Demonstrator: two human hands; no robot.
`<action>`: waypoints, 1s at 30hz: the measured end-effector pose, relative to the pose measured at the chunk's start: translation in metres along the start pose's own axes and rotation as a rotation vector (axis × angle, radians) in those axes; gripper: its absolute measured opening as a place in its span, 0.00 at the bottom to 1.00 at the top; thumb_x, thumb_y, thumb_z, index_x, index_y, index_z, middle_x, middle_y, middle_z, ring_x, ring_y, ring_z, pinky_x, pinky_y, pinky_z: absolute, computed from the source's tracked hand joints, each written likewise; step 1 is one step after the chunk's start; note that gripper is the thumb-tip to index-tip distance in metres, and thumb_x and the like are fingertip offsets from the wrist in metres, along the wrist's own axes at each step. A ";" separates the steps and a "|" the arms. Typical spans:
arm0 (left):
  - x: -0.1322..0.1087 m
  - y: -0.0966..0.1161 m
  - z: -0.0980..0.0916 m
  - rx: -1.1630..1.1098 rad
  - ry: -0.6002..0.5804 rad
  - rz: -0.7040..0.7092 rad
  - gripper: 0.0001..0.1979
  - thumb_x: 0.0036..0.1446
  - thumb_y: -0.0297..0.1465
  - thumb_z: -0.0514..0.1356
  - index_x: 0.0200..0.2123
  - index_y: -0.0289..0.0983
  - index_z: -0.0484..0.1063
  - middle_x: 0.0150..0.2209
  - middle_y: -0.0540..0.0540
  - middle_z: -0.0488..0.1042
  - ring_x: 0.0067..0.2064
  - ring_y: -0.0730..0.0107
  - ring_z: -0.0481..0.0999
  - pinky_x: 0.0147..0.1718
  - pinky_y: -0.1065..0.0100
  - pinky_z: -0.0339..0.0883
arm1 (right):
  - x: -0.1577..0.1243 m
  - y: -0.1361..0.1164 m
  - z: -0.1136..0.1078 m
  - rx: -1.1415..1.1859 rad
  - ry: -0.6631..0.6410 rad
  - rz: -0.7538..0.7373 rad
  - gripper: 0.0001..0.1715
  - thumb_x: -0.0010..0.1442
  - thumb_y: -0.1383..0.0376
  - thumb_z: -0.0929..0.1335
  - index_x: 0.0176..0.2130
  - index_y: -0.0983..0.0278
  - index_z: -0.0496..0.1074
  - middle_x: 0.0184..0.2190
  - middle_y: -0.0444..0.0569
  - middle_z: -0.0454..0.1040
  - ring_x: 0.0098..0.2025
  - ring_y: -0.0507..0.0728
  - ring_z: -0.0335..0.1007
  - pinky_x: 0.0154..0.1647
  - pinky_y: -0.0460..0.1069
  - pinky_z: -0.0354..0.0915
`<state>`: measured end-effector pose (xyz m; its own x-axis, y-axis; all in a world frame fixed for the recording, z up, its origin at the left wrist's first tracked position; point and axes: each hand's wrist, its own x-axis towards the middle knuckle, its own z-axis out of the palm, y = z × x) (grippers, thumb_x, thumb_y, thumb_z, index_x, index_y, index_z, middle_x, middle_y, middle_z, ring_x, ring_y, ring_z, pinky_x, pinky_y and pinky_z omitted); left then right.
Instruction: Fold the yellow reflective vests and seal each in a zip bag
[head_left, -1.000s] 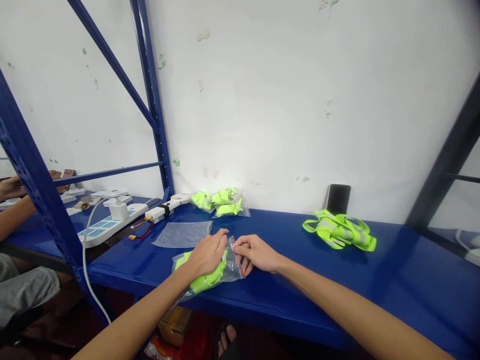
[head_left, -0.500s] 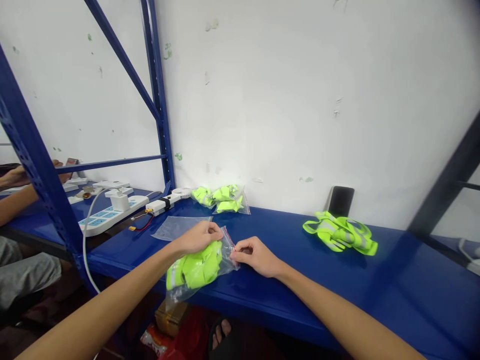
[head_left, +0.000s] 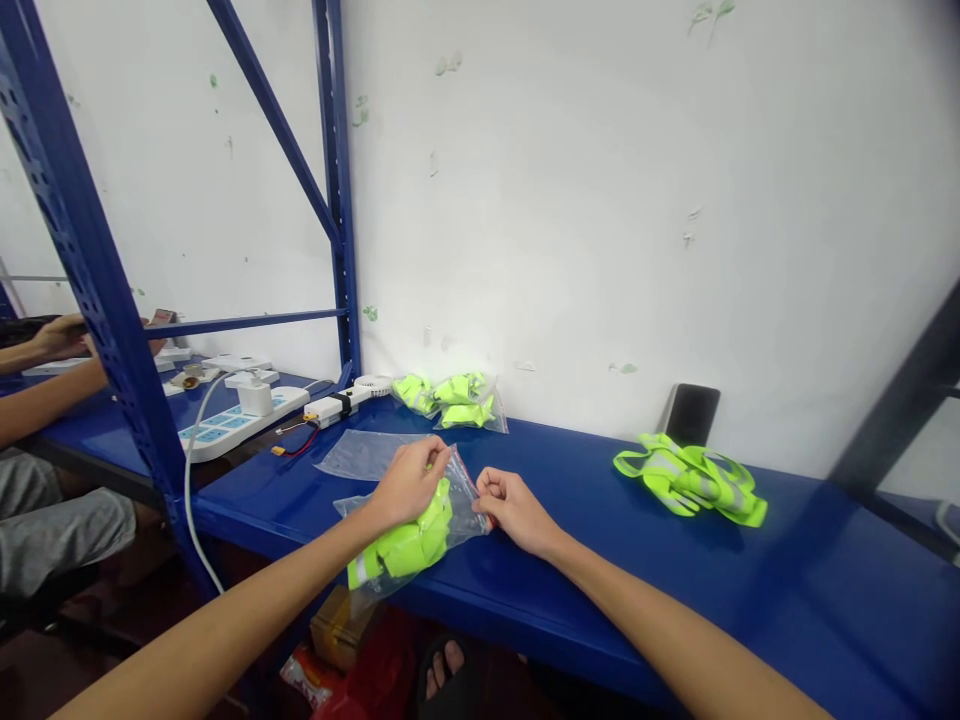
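Head view, one lot of bagged and loose high-visibility goods, catalogued from the grip outward: a clear zip-top polythene bag (head_left: 465, 520) is held between the left hand (head_left: 409, 483) and the right hand (head_left: 516, 512), lying at the front edge of a blue steel shelf (head_left: 600, 570). The left hand is closed over the bag's upper part, its fingers and thumb drawn together on the plastic. The right hand is pinched on the bag's right end, thumb and fingers together, close to a red seal strip (head_left: 466, 475). The two hands are near each other but not touching. Inside the bag, directly below the left hand, a folded hi-vis yellow vest (head_left: 401, 550) with a silver reflective band is enclosed; whether the seal is closed cannot be told. State of the lot: this vest is bagged, and a further bag of folded yellow vests (head_left: 454, 402) lies beyond the grip against the wall. Left of that bag and just past the left hand, an empty flat polythene bag (head_left: 364, 455) is laid out. Well to the right of the grip, an unbagged yellow reflective vest (head_left: 690, 482) is heaped beside a black phone (head_left: 690, 415) leaning on the wall. Far left of the grip, a co-worker's hands (head_left: 60, 337) are seen at a separate shelf section.
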<state>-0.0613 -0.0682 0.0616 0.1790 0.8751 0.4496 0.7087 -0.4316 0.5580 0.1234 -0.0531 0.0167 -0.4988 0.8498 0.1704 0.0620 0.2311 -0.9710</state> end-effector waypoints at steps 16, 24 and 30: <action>-0.008 0.009 0.017 0.038 0.093 0.109 0.13 0.66 0.34 0.43 0.29 0.40 0.57 0.25 0.51 0.65 0.28 0.66 0.67 0.30 0.67 0.55 | -0.005 0.009 -0.005 0.115 0.073 -0.062 0.20 0.50 0.52 0.72 0.33 0.67 0.76 0.14 0.39 0.64 0.16 0.47 0.52 0.19 0.44 0.49; -0.002 0.006 0.022 0.012 0.087 0.105 0.12 0.65 0.33 0.44 0.30 0.40 0.60 0.25 0.50 0.68 0.29 0.66 0.68 0.31 0.67 0.57 | -0.006 0.010 -0.010 0.035 0.188 -0.098 0.15 0.48 0.56 0.74 0.28 0.65 0.78 0.24 0.43 0.69 0.22 0.47 0.55 0.22 0.45 0.52; -0.004 0.008 0.021 0.028 0.084 0.118 0.12 0.66 0.33 0.44 0.30 0.40 0.60 0.26 0.49 0.68 0.29 0.65 0.69 0.31 0.67 0.57 | -0.008 0.006 -0.008 0.130 0.125 0.003 0.17 0.46 0.54 0.74 0.30 0.66 0.78 0.19 0.44 0.71 0.21 0.49 0.58 0.23 0.46 0.54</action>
<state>-0.0421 -0.0706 0.0500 0.2054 0.7967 0.5684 0.7053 -0.5232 0.4784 0.1351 -0.0547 0.0112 -0.3865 0.9048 0.1789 -0.0533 0.1718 -0.9837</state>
